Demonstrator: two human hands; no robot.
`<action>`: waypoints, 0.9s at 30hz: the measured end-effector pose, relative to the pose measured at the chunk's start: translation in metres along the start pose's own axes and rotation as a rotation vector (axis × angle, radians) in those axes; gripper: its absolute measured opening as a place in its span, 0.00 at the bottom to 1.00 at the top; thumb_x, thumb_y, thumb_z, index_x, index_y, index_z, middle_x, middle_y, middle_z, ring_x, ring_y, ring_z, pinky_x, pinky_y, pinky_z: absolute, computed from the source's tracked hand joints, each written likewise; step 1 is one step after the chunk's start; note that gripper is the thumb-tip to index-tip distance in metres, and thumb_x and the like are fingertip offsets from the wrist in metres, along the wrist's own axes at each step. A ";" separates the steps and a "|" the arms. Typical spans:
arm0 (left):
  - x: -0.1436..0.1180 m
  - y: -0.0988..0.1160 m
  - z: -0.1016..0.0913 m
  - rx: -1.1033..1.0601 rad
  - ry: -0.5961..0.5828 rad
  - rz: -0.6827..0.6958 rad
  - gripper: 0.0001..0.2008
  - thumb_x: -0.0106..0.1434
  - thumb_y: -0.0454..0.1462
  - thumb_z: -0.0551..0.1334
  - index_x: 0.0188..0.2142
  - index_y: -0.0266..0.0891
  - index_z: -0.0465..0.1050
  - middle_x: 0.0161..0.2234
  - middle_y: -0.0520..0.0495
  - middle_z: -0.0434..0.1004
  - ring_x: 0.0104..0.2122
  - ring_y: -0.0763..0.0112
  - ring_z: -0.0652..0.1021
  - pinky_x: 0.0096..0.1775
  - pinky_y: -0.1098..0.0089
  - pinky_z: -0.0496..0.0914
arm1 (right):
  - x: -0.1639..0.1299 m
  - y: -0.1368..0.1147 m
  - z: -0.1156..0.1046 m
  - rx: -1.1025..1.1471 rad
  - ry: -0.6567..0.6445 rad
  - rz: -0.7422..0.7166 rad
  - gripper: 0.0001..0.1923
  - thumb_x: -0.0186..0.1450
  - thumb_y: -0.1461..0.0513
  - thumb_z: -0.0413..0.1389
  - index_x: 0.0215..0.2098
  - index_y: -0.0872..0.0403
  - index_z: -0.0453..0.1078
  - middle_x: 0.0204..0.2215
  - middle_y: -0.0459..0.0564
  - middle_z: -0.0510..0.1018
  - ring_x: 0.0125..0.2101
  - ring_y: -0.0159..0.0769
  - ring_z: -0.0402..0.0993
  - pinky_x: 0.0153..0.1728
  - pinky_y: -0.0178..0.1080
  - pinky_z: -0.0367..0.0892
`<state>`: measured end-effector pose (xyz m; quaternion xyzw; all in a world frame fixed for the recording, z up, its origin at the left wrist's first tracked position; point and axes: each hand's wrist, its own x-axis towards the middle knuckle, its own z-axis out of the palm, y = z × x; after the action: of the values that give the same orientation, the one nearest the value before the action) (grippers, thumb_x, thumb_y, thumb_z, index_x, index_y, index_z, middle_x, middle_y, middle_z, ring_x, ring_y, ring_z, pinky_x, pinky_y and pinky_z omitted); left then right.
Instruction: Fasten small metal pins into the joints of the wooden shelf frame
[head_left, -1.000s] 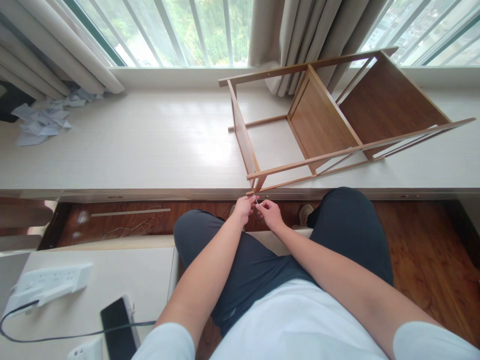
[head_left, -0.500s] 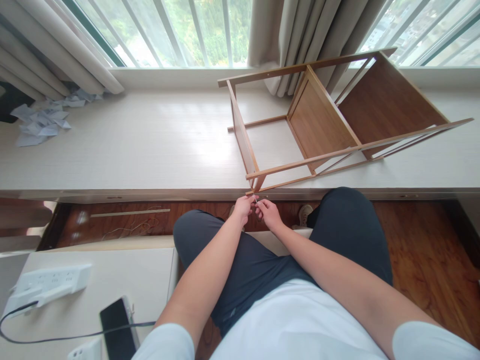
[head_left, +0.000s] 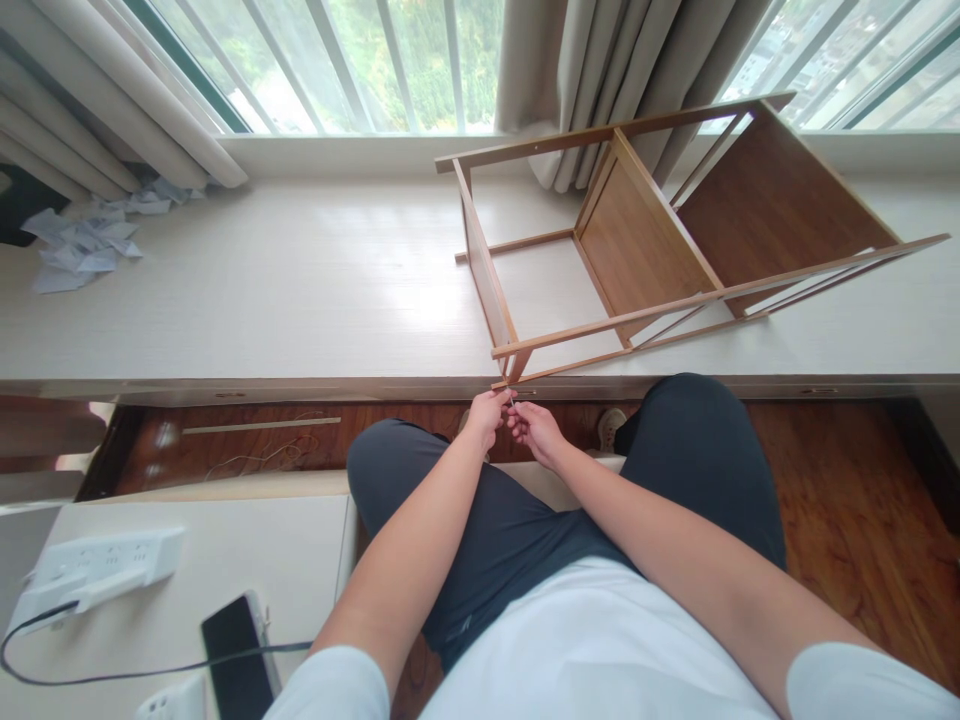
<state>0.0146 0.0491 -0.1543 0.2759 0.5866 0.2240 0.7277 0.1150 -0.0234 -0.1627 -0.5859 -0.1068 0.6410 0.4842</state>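
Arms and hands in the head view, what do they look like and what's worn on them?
Both arms are bare from the upper arm down, with short white sleeves just showing at the bottom edge. The left hand and right hand are bare too: no gloves, and no watch, ring or bracelet is visible on either wrist. The sleeves match a plain white shirt.

A home, a room high up by a big window (head_left: pixel 390 60), pale curtains (head_left: pixel 112 110) hanging at both sides, a wide window ledge (head_left: pixel 285 270) under the glass, glossy wood floor (head_left: pixel 847 500) below, power strip (head_left: pixel 90 575) and phone (head_left: pixel 236 655) on a white table (head_left: pixel 247 545)
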 end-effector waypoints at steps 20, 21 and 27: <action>-0.001 0.001 0.001 0.014 0.012 -0.017 0.13 0.55 0.43 0.70 0.34 0.35 0.79 0.26 0.47 0.74 0.25 0.75 0.69 0.28 0.72 0.56 | 0.006 0.004 -0.002 -0.313 0.101 -0.219 0.20 0.58 0.45 0.61 0.26 0.53 0.71 0.17 0.44 0.73 0.17 0.29 0.62 0.20 0.34 0.58; -0.001 0.001 0.001 0.012 0.010 -0.019 0.14 0.55 0.44 0.70 0.34 0.35 0.79 0.25 0.48 0.73 0.25 0.75 0.69 0.28 0.72 0.56 | 0.006 0.004 -0.002 -0.265 0.088 -0.187 0.21 0.57 0.45 0.62 0.26 0.54 0.72 0.17 0.44 0.73 0.17 0.28 0.62 0.20 0.33 0.57; -0.002 0.003 0.002 0.008 0.009 -0.018 0.13 0.56 0.42 0.69 0.35 0.34 0.78 0.25 0.48 0.72 0.25 0.75 0.68 0.28 0.72 0.56 | 0.003 -0.002 -0.001 0.031 0.015 0.034 0.19 0.55 0.49 0.68 0.30 0.56 0.73 0.19 0.44 0.75 0.17 0.26 0.64 0.19 0.31 0.56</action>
<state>0.0158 0.0494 -0.1509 0.2723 0.5934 0.2164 0.7259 0.1169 -0.0211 -0.1636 -0.5848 -0.0830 0.6464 0.4830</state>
